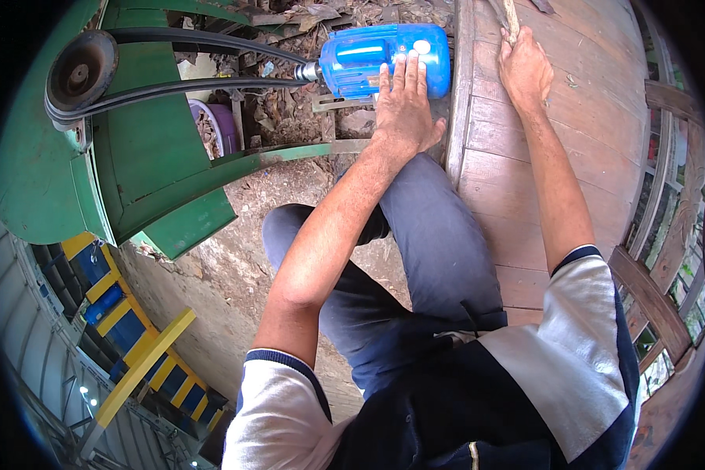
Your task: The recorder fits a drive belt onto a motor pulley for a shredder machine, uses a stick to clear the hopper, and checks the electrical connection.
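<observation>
Stick [511, 17] cut off at top edge; its lower end hidden in right hand [525, 69], fingers curled round it. Left hand [403, 102] flat on blue motor [360, 53], fingers extended, covering part of the casing. Motor at top centre, just beside wooden boards [572, 172]. Purple bucket [226, 129] partly hidden by green machine [153, 129]. Belts [204, 35] run pulley [78, 72] to motor. Leaf-littered ground [278, 117]; background lower left dim, hard to read.

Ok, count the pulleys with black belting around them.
2 in view: a large dark pulley at the green machine on the left, and a small silver pulley at the left end of the blue motor. Others may be hidden behind the machine.
</observation>
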A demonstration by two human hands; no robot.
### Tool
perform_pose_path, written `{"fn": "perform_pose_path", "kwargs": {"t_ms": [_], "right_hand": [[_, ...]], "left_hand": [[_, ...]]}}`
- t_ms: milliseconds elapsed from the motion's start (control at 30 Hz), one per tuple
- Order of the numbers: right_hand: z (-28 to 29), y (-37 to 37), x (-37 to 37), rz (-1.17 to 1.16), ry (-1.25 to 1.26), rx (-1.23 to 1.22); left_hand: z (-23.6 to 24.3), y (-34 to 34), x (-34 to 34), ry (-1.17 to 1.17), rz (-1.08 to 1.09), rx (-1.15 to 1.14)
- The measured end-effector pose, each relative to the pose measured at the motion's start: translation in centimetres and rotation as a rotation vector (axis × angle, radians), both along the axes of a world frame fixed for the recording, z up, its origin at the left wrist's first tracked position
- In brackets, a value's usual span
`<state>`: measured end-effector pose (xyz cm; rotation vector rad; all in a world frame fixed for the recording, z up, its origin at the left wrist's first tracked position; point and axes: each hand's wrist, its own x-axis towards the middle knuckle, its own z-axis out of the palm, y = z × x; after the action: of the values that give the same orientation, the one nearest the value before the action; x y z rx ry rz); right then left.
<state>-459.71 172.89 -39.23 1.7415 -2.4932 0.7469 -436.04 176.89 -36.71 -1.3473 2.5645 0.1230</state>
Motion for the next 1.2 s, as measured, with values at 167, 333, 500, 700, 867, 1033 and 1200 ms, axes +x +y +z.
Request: {"fn": "perform_pose_path", "kwargs": {"t_ms": [167,333,500,700,867,1033,1200], "right_hand": [[0.5,0.0,0.4,-0.032,0.012,0.062],[0.0,-0.2,0.0,-0.013,0.009,0.046],[0.4,-0.2,0.4,-0.006,0.030,0.039],[-1.1,0.0,-0.5,0.002,0.052,0.053],[-0.6,-0.2,-0.2,-0.055,0.038,0.057],[0.2,-0.5,0.4,-0.070,0.033,0.116],[-0.4,-0.6,0.5,-0.093,0.096,0.123]], "left_hand": [[0.0,-0.4,-0.2,0.100,0.019,-0.045],[-0.8,-0.9,-0.6,0.185,-0.068,-0.176],[-0.6,-1.0,-1.5,0.287,0.034,-0.103],[2.8,-3.3,2.6,0.529,0.024,-0.121],[5.7,-5.3,10.8,0.624,0.534,0.139],[-0.3,-4.9,17.6,1.053,1.148,0.642],[-3.9,-5.2,13.6,1.150,1.001,0.654]]}}
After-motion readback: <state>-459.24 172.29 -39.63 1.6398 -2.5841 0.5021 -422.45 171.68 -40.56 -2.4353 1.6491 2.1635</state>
